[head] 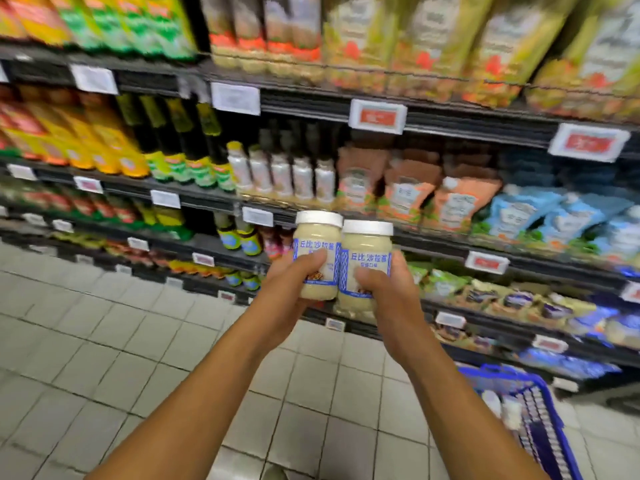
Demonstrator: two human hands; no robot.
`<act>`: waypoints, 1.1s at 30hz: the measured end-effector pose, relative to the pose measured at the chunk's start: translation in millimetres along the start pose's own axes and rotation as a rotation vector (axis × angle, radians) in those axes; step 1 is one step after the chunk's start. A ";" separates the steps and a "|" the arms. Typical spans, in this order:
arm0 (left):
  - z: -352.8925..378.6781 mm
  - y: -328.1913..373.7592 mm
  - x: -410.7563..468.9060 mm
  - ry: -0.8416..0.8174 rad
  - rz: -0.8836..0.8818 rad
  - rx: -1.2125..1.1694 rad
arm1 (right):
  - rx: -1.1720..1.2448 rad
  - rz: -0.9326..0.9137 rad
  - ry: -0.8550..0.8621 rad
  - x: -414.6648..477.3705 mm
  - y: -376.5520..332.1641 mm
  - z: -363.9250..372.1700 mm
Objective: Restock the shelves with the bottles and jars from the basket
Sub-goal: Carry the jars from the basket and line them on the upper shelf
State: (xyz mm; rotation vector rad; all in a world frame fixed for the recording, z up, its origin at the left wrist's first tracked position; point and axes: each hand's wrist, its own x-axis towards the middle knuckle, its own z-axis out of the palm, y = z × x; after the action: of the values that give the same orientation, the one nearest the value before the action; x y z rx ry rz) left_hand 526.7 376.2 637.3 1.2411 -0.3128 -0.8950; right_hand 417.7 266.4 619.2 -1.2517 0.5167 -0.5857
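Left hand (292,284) fingers clamp one white-lidded pale cream jar (317,251); right hand (386,289) fingers clamp its twin (365,263). Jars touch, upright, before dark shelves (450,123); blue wire basket (533,407) lower right.

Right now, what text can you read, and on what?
"丘比 沙拉酱": label of the left jar, held in the left hand.
"丘比 沙拉酱": label of the right jar, held in the right hand.
Smaller print on both labels: too small to read.
Price tags: blurred, unreadable.
Pouches and bottles on the shelves: blurred, unreadable.
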 end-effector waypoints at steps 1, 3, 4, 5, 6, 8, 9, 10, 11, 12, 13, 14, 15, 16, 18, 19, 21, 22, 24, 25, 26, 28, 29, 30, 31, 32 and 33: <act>-17.4 12.3 -2.7 0.010 0.034 0.005 | 0.001 -0.016 -0.029 4.5 -3.1 21.5; -48.6 37.1 -7.2 0.017 0.092 -0.002 | -0.020 -0.051 -0.061 13.0 -12.6 61.6; -61.7 50.2 -9.3 0.023 0.124 -0.013 | -0.042 -0.073 -0.079 17.3 -18.4 80.2; -73.4 63.0 -11.5 0.030 0.162 -0.020 | -0.059 -0.092 -0.103 21.5 -24.6 97.6; -83.7 75.7 -12.5 0.031 0.201 -0.021 | -0.066 -0.107 -0.129 26.0 -31.5 113.8; -99.8 100.3 -14.0 0.042 0.254 -0.011 | -0.066 -0.129 -0.169 34.6 -46.1 143.0; -106.5 111.2 -13.1 0.045 0.282 -0.004 | -0.066 -0.147 -0.183 38.9 -53.8 155.8; -112.4 122.0 -11.3 0.037 0.311 0.000 | -0.070 -0.175 -0.191 43.4 -61.3 166.9; -116.8 132.9 -9.6 0.028 0.337 -0.003 | -0.078 -0.215 -0.190 47.9 -69.2 175.9; -119.5 144.1 -7.8 0.022 0.361 -0.006 | -0.083 -0.261 -0.185 52.9 -77.3 183.9; -121.9 155.4 -5.5 0.018 0.387 0.001 | -0.079 -0.301 -0.185 58.4 -85.8 191.0; -123.1 166.4 -2.2 0.011 0.414 0.011 | -0.073 -0.327 -0.190 64.7 -94.3 196.9; -122.9 177.8 0.9 0.004 0.438 0.024 | -0.068 -0.345 -0.197 70.6 -103.1 201.7; -121.7 188.8 4.6 -0.004 0.463 0.036 | -0.067 -0.361 -0.204 76.9 -111.8 205.5; -119.1 208.0 13.9 -0.022 0.524 0.067 | -0.067 -0.397 -0.225 90.3 -128.5 210.7; -117.3 217.0 18.9 -0.033 0.550 0.079 | -0.061 -0.415 -0.238 97.0 -136.2 212.0; -111.5 234.5 29.5 -0.052 0.593 0.095 | -0.046 -0.448 -0.259 111.1 -150.2 212.8; -107.5 242.4 35.5 -0.058 0.615 0.106 | -0.040 -0.461 -0.267 118.7 -156.8 212.6; -97.6 257.5 48.0 -0.055 0.656 0.123 | -0.040 -0.489 -0.280 134.5 -169.9 210.6; -92.3 265.0 53.9 -0.048 0.674 0.123 | -0.038 -0.500 -0.283 142.0 -177.1 209.8; -86.7 272.5 59.6 -0.042 0.692 0.119 | -0.033 -0.511 -0.286 150.0 -185.1 209.0; -74.9 287.4 69.7 -0.030 0.721 0.100 | -0.025 -0.535 -0.296 165.0 -202.7 206.7; -69.3 295.3 74.4 -0.023 0.735 0.087 | -0.023 -0.550 -0.302 171.5 -212.1 205.8; -63.6 302.8 79.0 -0.017 0.748 0.074 | -0.022 -0.562 -0.308 177.3 -221.0 205.2; -58.3 310.3 82.6 -0.014 0.760 0.064 | -0.021 -0.571 -0.312 182.0 -229.3 204.7; -52.9 317.5 86.5 -0.015 0.774 0.058 | -0.022 -0.582 -0.316 185.9 -237.6 204.4; -48.1 324.4 90.3 -0.017 0.787 0.053 | -0.025 -0.596 -0.321 189.1 -245.6 204.4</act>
State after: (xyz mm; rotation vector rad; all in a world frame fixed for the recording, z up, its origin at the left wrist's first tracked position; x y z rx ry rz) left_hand 750.1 358.8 893.2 1.0261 -0.7752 -0.2174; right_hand 661.3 237.1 897.8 -1.4957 -0.1315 -0.8530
